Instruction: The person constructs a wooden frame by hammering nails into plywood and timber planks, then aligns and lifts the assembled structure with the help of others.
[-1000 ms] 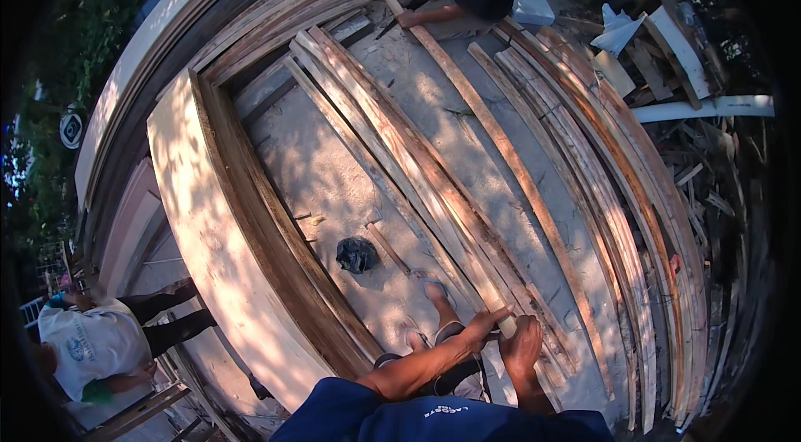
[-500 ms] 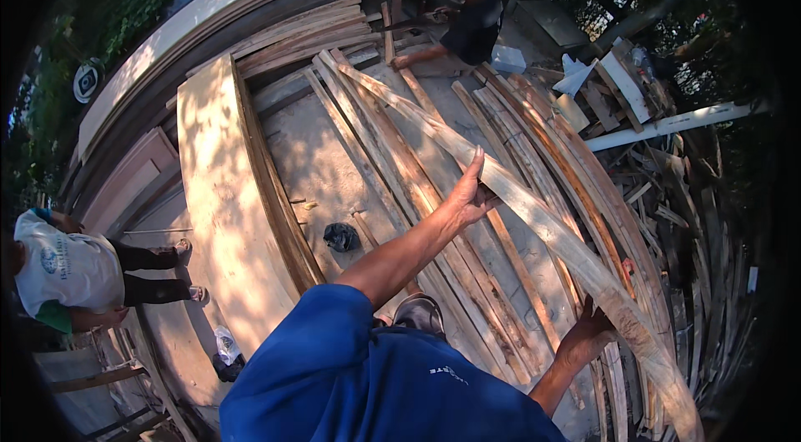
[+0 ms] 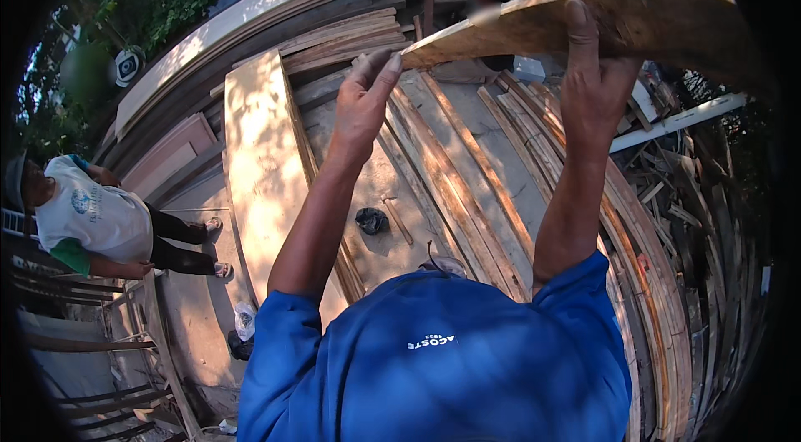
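A long wooden plank [image 3: 659,20] is raised in front of me, tilted so that its edge and a shaded broad face show. My left hand [image 3: 360,104] is closed at its narrow-looking left part, thumb against the wood, the other fingers partly hidden. Farther right, my right hand [image 3: 594,79] grips the plank from below, with the thumb up on the face towards me and the fingers behind. Below the raised plank, several long timber strips [image 3: 450,183] lie side by side on the ground. A wide board [image 3: 254,141] lies to their left.
Stacked boards [image 3: 242,29] lie at the back left. A person in a white shirt [image 3: 96,208] stands at the left. Scrap wood [image 3: 709,217] and a white pipe [image 3: 680,121] are at the right. A black plastic bag [image 3: 371,221] sits on the concrete near my feet.
Both hands have lifted the plank from low on the right up to the top of the view. The person at the back is now mostly hidden behind it.
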`<state>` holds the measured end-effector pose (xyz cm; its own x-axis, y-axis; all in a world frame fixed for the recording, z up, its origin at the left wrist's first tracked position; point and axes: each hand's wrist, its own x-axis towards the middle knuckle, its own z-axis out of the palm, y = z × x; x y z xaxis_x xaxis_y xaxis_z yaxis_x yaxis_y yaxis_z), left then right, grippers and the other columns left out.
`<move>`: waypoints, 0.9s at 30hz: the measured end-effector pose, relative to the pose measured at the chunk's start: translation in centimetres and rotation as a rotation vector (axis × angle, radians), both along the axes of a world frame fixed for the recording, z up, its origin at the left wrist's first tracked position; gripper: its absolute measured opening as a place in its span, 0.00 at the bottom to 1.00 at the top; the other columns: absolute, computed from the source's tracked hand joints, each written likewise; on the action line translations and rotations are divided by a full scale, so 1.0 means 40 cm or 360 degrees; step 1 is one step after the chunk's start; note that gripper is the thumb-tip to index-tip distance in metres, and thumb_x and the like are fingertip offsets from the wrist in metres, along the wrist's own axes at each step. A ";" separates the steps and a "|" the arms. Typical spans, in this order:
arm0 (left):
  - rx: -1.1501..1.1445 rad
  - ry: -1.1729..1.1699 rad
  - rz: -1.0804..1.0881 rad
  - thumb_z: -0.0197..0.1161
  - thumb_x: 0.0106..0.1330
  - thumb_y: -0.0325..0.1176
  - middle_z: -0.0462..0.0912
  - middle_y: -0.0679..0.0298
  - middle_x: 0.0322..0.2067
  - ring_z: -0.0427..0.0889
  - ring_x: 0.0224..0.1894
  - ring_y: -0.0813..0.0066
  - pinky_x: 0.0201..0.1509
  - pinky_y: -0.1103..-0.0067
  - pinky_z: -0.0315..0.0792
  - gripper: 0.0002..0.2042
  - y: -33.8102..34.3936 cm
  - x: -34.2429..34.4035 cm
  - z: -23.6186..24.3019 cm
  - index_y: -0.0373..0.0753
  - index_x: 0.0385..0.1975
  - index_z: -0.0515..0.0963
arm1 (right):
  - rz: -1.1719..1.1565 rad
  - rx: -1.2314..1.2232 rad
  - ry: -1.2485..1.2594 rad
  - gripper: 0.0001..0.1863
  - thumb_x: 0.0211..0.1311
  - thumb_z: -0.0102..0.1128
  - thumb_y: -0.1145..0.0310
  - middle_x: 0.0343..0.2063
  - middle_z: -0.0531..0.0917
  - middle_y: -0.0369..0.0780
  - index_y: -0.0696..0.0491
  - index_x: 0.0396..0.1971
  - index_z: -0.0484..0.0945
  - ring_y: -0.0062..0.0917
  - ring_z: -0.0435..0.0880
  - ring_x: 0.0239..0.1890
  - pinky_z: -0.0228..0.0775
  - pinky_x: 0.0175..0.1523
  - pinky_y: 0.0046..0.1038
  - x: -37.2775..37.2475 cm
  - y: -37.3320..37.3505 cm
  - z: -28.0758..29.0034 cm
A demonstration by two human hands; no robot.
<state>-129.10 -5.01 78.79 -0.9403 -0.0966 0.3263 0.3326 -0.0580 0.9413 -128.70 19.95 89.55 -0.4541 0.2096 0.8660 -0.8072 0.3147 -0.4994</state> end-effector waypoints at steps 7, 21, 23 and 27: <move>-0.0152 0.1536 0.0840 0.59 0.77 0.42 0.78 0.49 0.60 0.78 0.62 0.57 0.69 0.59 0.71 0.23 0.023 0.380 0.609 0.30 0.62 0.74 | -0.0069 0.0049 0.0469 0.25 0.63 0.69 0.62 0.40 0.79 0.45 0.56 0.54 0.70 0.40 0.83 0.38 0.75 0.44 0.43 -0.008 -0.327 0.063; 0.0073 0.1520 0.1544 0.67 0.59 0.38 0.69 0.53 0.44 0.74 0.53 0.58 0.66 0.53 0.71 0.33 0.139 0.723 0.344 0.26 0.60 0.64 | 0.1381 0.1210 -0.0972 0.21 0.63 0.69 0.63 0.48 0.82 0.52 0.60 0.50 0.79 0.47 0.83 0.50 0.76 0.54 0.43 0.065 -0.027 -0.790; -0.0013 0.1466 0.1510 0.69 0.56 0.38 0.68 0.54 0.45 0.73 0.53 0.60 0.68 0.52 0.68 0.37 0.183 0.742 0.306 0.26 0.63 0.62 | 0.1123 0.1459 -0.1549 0.16 0.60 0.71 0.61 0.32 0.86 0.50 0.59 0.36 0.83 0.42 0.88 0.38 0.78 0.45 0.40 0.033 0.134 -1.079; -0.0042 0.1401 0.1651 0.72 0.53 0.39 0.67 0.54 0.44 0.73 0.54 0.60 0.69 0.52 0.66 0.42 0.191 0.817 0.255 0.26 0.65 0.60 | 0.0646 0.2180 -0.1784 0.23 0.60 0.69 0.51 0.30 0.88 0.53 0.60 0.29 0.85 0.43 0.89 0.34 0.80 0.42 0.41 0.079 0.493 -1.357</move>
<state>-96.43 2.63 89.01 0.0789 -0.6102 0.7883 0.6977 0.5986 0.3935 -125.53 39.67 35.26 -0.7149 -0.5695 -0.4058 -0.4308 0.8158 -0.3859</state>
